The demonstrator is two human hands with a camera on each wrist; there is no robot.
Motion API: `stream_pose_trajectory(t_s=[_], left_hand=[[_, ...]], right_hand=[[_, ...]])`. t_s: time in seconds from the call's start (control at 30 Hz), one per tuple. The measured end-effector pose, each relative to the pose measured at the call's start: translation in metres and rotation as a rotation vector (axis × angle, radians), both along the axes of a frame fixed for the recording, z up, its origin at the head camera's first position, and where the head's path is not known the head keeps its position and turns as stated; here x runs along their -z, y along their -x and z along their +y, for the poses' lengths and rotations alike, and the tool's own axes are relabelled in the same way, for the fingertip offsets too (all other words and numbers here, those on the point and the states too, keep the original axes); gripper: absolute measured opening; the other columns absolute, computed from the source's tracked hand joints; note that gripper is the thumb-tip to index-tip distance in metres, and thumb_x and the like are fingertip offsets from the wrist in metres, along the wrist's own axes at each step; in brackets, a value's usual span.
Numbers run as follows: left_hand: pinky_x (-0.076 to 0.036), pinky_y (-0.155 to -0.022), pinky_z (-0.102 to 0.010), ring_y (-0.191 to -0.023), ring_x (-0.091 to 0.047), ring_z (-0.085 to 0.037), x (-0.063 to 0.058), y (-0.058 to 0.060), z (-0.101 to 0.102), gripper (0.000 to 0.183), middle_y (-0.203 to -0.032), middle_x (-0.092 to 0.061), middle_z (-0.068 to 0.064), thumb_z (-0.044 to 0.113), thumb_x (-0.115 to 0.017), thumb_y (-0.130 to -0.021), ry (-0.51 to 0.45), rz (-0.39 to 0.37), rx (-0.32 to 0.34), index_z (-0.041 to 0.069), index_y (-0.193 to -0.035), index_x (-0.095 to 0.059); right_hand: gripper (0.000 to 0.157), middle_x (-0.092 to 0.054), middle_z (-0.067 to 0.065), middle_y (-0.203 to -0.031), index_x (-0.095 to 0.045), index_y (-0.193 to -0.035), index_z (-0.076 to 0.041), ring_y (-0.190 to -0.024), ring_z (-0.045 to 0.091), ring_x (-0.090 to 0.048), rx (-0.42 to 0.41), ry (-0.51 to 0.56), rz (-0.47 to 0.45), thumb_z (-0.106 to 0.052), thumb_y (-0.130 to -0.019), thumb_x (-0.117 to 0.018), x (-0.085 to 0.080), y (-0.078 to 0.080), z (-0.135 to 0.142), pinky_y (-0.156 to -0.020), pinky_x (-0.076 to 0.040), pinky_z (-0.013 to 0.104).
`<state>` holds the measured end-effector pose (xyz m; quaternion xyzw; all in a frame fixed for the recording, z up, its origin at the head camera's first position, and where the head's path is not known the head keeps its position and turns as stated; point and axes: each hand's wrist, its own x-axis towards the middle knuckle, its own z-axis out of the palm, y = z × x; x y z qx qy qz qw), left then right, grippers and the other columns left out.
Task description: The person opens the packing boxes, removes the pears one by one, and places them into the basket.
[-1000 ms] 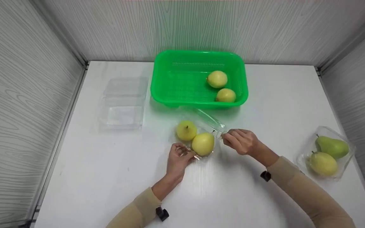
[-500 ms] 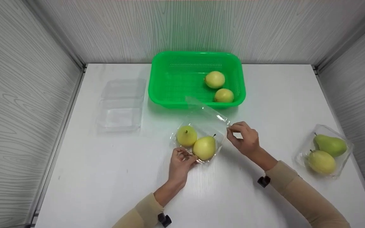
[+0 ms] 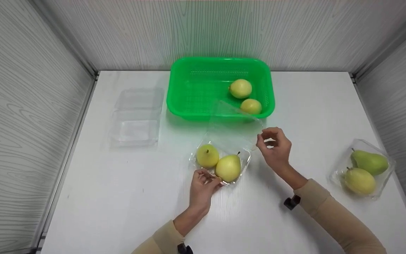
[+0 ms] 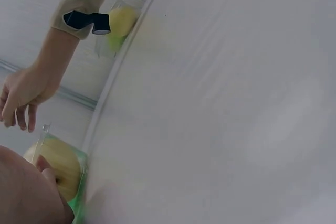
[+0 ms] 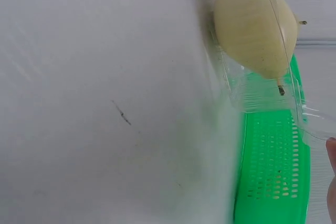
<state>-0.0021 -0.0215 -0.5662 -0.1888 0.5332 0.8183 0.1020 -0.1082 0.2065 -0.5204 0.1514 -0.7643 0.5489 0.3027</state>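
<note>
Table holds work that looks a little over halfway along. The green basket at its back has fruit in it, so that share seems left over. Of the clear containers, the right container looks done: fruit inside and the top apparently down, though clear plastic makes this hard to confirm. The middle container, just in front of the basket, is filled, but its lid stands raised, so it seems part-way. The left container lies unfolded with no fruit showing, apparently not begun.

The left hand pinches the near rim of the middle container; the right hand appears to pinch the lid's right corner between thumb and finger.

Counted: one table, one basket, three containers, two hands, six pears. Those pears fall in pairs: the rear pear and the front pear in the basket; the stem-up pear and the tilted pear side by side in the middle container; the green pear and the yellow pear in the right container.
</note>
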Motion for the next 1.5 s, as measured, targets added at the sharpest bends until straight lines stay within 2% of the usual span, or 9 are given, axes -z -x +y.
stream_pose_trajectory(t_s=[0.1,0.27,0.4,0.6,0.73,0.93,1.13,1.33,1.5], left_hand=[[-0.065,-0.087,-0.030,-0.092,-0.065,-0.016,0.001,-0.003,0.000,0.042,-0.101,-0.056,-0.004,-0.004,-0.071,-0.091,-0.014,0.000,0.018,0.004,-0.118,-0.040],[-0.065,-0.094,-0.032,-0.098,-0.068,-0.015,0.003,-0.005,0.000,0.040,-0.103,-0.055,-0.004,-0.001,-0.072,-0.093,-0.033,-0.020,0.026,0.003,-0.119,-0.041],[-0.064,-0.096,-0.033,-0.098,-0.071,-0.016,0.000,-0.005,-0.006,0.042,-0.105,-0.054,-0.005,0.003,-0.074,-0.094,-0.050,-0.033,-0.002,0.002,-0.120,-0.042],[-0.065,-0.094,-0.032,-0.094,-0.069,-0.015,-0.004,0.005,-0.028,0.047,-0.108,-0.056,-0.007,0.005,-0.071,-0.097,-0.040,-0.057,-0.099,0.000,-0.133,-0.041],[-0.066,-0.092,-0.032,-0.092,-0.069,-0.015,-0.009,0.018,-0.047,0.050,-0.109,-0.059,-0.009,0.007,-0.071,-0.098,-0.007,-0.078,-0.119,-0.001,-0.139,-0.044],[-0.067,-0.087,-0.032,-0.089,-0.069,-0.014,-0.009,0.043,-0.074,0.048,-0.107,-0.065,-0.004,0.013,-0.068,-0.101,0.027,-0.096,-0.023,0.001,-0.144,-0.051],[-0.066,-0.075,-0.029,-0.079,-0.069,-0.012,-0.008,0.067,-0.092,0.047,-0.097,-0.067,-0.001,0.016,-0.068,-0.101,0.016,-0.087,0.079,0.002,-0.144,-0.054],[-0.062,-0.064,-0.025,-0.069,-0.066,-0.010,-0.004,0.084,-0.099,0.044,-0.089,-0.070,0.001,0.015,-0.070,-0.101,0.076,-0.050,0.174,0.000,-0.141,-0.059],[-0.059,-0.059,-0.024,-0.059,-0.062,-0.009,-0.002,0.093,-0.100,0.042,-0.085,-0.070,0.002,0.013,-0.070,-0.100,0.078,-0.035,0.223,-0.001,-0.139,-0.061]], right_hand=[[0.020,-0.067,0.020,-0.082,-0.061,-0.106,0.012,-0.073,-0.007,-0.068,-0.008,0.041,-0.049,0.015,-0.088,-0.069,-0.001,0.002,0.001,-0.060,-0.058,0.011],[0.022,-0.065,0.010,-0.087,-0.058,-0.112,0.013,-0.074,-0.001,-0.069,-0.032,0.119,-0.144,0.011,-0.092,-0.068,0.002,0.007,0.004,-0.058,-0.060,0.017],[0.024,-0.065,0.010,-0.089,-0.057,-0.114,0.015,-0.074,0.003,-0.069,-0.058,0.166,-0.181,0.008,-0.093,-0.067,0.005,0.010,0.006,-0.057,-0.062,0.022],[0.026,-0.065,0.010,-0.091,-0.055,-0.114,0.017,-0.074,0.005,-0.070,-0.083,0.218,-0.205,0.008,-0.093,-0.068,0.006,0.011,0.008,-0.058,-0.063,0.023],[0.027,-0.065,0.011,-0.092,-0.056,-0.115,0.016,-0.074,0.006,-0.070,-0.083,0.245,-0.225,0.008,-0.093,-0.069,0.008,0.011,0.009,-0.059,-0.063,0.022],[0.027,-0.065,0.008,-0.091,-0.056,-0.115,0.016,-0.073,0.008,-0.069,-0.081,0.270,-0.246,0.009,-0.092,-0.069,0.008,0.011,0.009,-0.058,-0.063,0.024],[0.027,-0.065,0.004,-0.090,-0.055,-0.116,0.016,-0.072,0.008,-0.070,-0.088,0.273,-0.263,0.010,-0.092,-0.067,0.010,0.012,0.010,-0.058,-0.063,0.025],[0.027,-0.064,0.002,-0.090,-0.055,-0.116,0.016,-0.071,0.009,-0.070,-0.089,0.291,-0.279,0.011,-0.092,-0.067,0.011,0.012,0.010,-0.057,-0.063,0.025],[0.026,-0.064,0.004,-0.090,-0.056,-0.116,0.015,-0.071,0.009,-0.070,-0.096,0.304,-0.280,0.011,-0.093,-0.067,0.012,0.013,0.011,-0.057,-0.063,0.026]])
